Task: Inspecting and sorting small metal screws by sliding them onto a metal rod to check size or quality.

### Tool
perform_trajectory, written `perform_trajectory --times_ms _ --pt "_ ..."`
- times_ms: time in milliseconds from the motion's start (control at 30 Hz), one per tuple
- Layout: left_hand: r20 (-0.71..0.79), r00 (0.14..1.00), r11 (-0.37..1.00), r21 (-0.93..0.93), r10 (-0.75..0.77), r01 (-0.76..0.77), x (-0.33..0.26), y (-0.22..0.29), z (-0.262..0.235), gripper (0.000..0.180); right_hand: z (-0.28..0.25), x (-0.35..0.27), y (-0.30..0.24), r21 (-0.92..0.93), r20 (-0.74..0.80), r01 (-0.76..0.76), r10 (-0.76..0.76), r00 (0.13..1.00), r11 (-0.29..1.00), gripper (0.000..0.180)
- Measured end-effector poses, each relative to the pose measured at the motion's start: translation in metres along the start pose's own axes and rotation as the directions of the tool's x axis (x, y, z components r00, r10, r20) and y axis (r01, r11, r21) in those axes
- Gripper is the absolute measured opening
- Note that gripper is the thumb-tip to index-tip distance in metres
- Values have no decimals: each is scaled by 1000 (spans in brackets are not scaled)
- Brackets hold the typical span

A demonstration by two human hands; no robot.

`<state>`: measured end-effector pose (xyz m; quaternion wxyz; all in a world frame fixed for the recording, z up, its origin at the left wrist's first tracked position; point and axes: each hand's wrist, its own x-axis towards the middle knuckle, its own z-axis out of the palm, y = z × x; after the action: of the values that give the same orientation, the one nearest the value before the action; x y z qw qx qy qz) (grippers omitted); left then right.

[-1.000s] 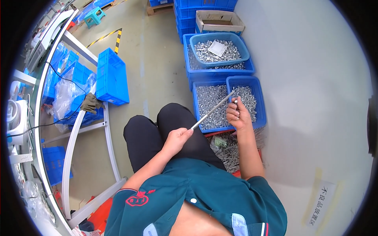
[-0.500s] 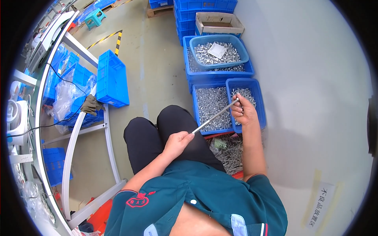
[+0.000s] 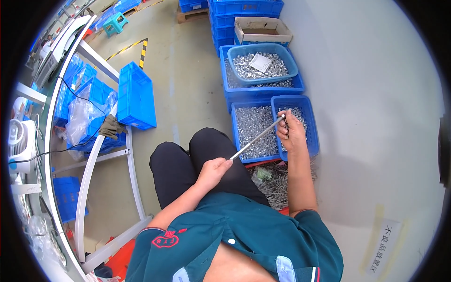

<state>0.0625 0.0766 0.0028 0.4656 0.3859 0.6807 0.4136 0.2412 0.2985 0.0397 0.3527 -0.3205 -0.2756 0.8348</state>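
Note:
My left hand (image 3: 213, 173) is closed round the near end of a thin metal rod (image 3: 257, 139), above my thigh. The rod slants up to the right. At its far tip sits a small silver metal fitting (image 3: 283, 116), pinched between the thumb and fingers of my right hand (image 3: 292, 133). Small metal bits seem to lie in the curled fingers of that hand, too small to name. My right hand is over a small blue bin (image 3: 312, 141) of small metal parts. To its left a wider blue bin (image 3: 233, 123) holds more silver parts.
Behind these stands a blue crate (image 3: 300, 87) bearing a light-blue basket (image 3: 296, 70) of fittings. A container of metal rods (image 3: 277, 188) is beside my right thigh. A white-framed workbench (image 3: 83, 202) stands left, near an upright blue crate (image 3: 136, 101); a pale wall (image 3: 366, 117) runs along the right.
The fingers of my right hand have shifted slightly at the rod's tip, where the silver fitting shows more plainly. My left hand keeps its hold. The whole view has shifted a little.

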Motion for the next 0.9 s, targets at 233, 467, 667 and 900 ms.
perform_trajectory --times_ms 233,467,667,900 --pt "-8 1000 999 -49 1 -1 1 -1 3 39 -7 1 12 -56 23 76 -75 997 996 15" --pt "-9 999 990 -138 -45 43 6 -10 0 39 21 -12 46 -343 82 -252 296 952 905 15" --pt "12 996 976 -195 -92 93 9 -5 1 39 -16 -13 67 21 146 -411 404 903 911 24" --pt "32 995 975 -196 -97 102 7 -7 -2 39 -36 -5 61 266 102 -360 345 933 894 24"
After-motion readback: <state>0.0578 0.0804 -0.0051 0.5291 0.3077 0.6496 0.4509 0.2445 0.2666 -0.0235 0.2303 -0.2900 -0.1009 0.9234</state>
